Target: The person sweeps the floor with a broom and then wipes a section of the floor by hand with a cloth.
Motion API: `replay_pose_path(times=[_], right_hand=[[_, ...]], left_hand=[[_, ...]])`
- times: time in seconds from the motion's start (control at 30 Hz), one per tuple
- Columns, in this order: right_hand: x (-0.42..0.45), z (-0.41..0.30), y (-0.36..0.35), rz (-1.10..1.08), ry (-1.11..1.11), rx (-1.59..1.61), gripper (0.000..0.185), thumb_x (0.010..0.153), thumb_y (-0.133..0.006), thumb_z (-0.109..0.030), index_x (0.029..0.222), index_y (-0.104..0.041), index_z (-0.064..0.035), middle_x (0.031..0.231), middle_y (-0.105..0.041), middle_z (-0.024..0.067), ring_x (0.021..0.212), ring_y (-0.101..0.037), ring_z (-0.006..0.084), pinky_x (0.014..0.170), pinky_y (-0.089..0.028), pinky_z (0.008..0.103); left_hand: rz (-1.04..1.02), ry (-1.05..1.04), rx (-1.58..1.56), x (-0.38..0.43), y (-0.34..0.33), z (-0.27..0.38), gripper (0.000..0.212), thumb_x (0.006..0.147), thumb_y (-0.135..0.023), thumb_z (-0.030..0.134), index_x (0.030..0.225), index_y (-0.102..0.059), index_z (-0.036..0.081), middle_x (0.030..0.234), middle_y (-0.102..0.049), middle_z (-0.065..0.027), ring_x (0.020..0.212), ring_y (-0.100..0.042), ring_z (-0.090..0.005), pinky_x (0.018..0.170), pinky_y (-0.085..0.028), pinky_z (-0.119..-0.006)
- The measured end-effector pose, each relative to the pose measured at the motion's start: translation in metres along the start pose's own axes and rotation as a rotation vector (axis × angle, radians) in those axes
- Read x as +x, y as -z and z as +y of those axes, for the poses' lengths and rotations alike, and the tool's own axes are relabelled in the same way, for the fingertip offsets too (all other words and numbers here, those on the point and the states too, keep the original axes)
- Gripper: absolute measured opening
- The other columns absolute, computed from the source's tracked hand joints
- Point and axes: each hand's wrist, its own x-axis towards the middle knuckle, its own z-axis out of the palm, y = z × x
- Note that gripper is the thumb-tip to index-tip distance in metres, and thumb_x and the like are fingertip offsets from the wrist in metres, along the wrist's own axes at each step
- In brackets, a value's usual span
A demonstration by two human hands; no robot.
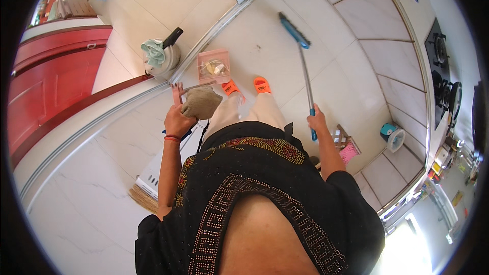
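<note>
My right hand (317,118) grips the blue end of a long-handled floor brush (305,72); its blue head with dark bristles lies on the tiled floor, up and away from my feet. In my left hand (178,122) is the pink upright handle of a dustpan (177,93), and a folded brown-grey cloth (202,102) is at the same hand. Whether the fingers pinch the cloth or it hangs over them is hard to tell. Just beyond my orange slippers (261,84) sits the pink pan (214,51), holding whitish and yellowish scraps.
Left of the pan stands a pressure cooker (164,63) with a pale green cloth on it, beside a sliding-door track (214,34). A red cabinet (57,84) is at far left. Right are a small bin (395,139), a tiled counter front (401,61) and a stove (439,53). A straw broom (143,198) lies lower left.
</note>
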Motion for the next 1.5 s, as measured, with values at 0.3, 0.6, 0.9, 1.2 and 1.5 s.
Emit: replay_pose_path(times=[0.3, 0.6, 0.9, 1.2, 1.5], right_hand=[[0.099, -0.059, -0.048, 0.173, -0.182, 0.463, 0.013, 0.068, -0.051, -0.001, 0.079, -0.045, -0.0013, 0.048, -0.047, 0.0076, 0.036, -0.045, 0.0174, 0.033, -0.034, 0.0309], [0.014, -0.089, -0.139, -0.125, -0.162, 0.335, 0.081, 0.067, -0.049, 0.001, 0.138, -0.010, 0.0058, 0.059, -0.050, 0.0072, 0.043, -0.048, 0.0155, 0.038, -0.039, 0.0290], [-0.022, -0.107, -0.160, -0.445, -0.174, 0.265, 0.082, 0.069, -0.049, -0.001, 0.141, -0.011, -0.0049, 0.061, -0.049, 0.0046, 0.044, -0.047, 0.0133, 0.040, -0.040, 0.0280], [-0.056, -0.120, -0.084, -0.684, -0.164, 0.345, 0.070, 0.073, -0.051, -0.002, 0.138, -0.028, -0.0093, 0.061, -0.049, 0.0016, 0.042, -0.045, 0.0079, 0.038, -0.038, 0.0252], [-0.039, -0.116, -0.029, -0.348, -0.138, 0.227, 0.066, 0.070, -0.052, -0.001, 0.133, -0.033, -0.0056, 0.059, -0.048, 0.0024, 0.041, -0.045, 0.0101, 0.035, -0.037, 0.0271]], left_hand=[[-0.231, -0.338, 0.310, 0.052, 0.017, -0.018, 0.027, 0.059, -0.066, 0.025, 0.080, -0.060, 0.009, 0.088, -0.055, -0.0131, 0.079, -0.058, -0.0320, 0.069, -0.048, -0.042], [-0.393, -0.663, 0.620, 0.129, -0.002, -0.043, 0.014, 0.069, -0.059, 0.021, 0.080, -0.062, 0.013, 0.089, -0.053, -0.0146, 0.084, -0.058, -0.0319, 0.070, -0.047, -0.042], [-0.414, -0.654, 0.659, 0.162, 0.005, -0.023, 0.020, 0.067, -0.059, 0.018, 0.086, -0.062, 0.011, 0.096, -0.053, -0.0135, 0.086, -0.059, -0.0306, 0.074, -0.048, -0.041], [-0.374, -0.645, 0.601, 0.148, -0.002, -0.038, 0.019, 0.068, -0.060, 0.020, 0.085, -0.062, 0.011, 0.095, -0.053, -0.0146, 0.087, -0.059, -0.0307, 0.073, -0.047, -0.041], [-0.358, -0.565, 0.608, 0.137, -0.008, -0.069, 0.015, 0.070, -0.058, 0.017, 0.084, -0.062, 0.011, 0.094, -0.052, -0.0144, 0.087, -0.058, -0.0306, 0.074, -0.047, -0.040]])
